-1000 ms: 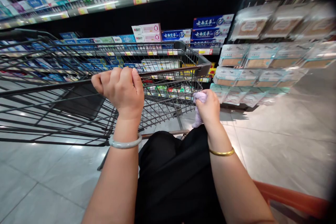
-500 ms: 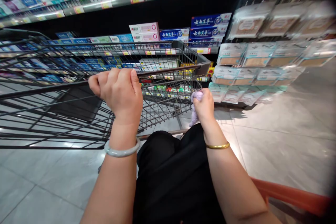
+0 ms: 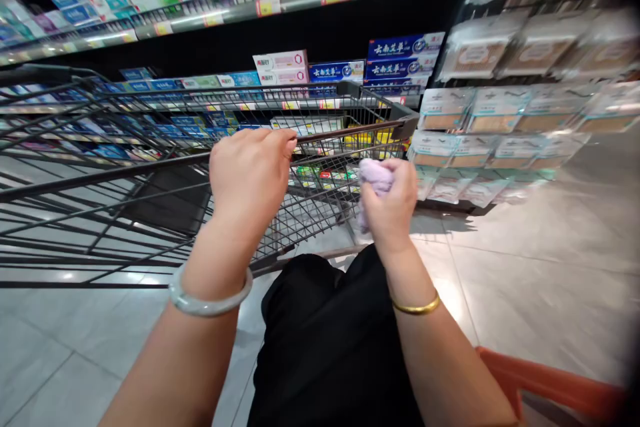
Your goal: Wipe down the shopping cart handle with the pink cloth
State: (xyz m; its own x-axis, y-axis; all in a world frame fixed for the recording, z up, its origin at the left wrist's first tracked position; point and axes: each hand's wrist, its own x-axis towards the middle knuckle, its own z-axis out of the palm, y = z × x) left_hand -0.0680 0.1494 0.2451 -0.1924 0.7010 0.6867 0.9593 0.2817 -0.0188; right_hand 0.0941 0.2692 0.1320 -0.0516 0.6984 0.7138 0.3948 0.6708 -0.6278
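lilac cloth (image 3: 376, 175), one, in right hand (image 3: 394, 205); one cart (image 3: 173, 200) under left hand (image 3: 250, 170)

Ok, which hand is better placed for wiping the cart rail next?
Probably the right hand: it holds the purple cloth beside the cart, while the left hand grips the rail.

The black wire-mesh shopping cart (image 3: 173, 203) stood between the person and the lower shelf rows, its near rail (image 3: 345, 132) blocked partway by the closed left hand (image 3: 253, 167). Over the rail, a dark gap beneath the upper metal shelf edge (image 3: 297, 1) left room to reach the stacked blue cardboard boxes (image 3: 400, 69). Right of the right hand (image 3: 395, 203), open grey tiled floor (image 3: 540, 247) lay between hanging clear plastic packets (image 3: 497, 110) and an orange-red bar (image 3: 545, 373).
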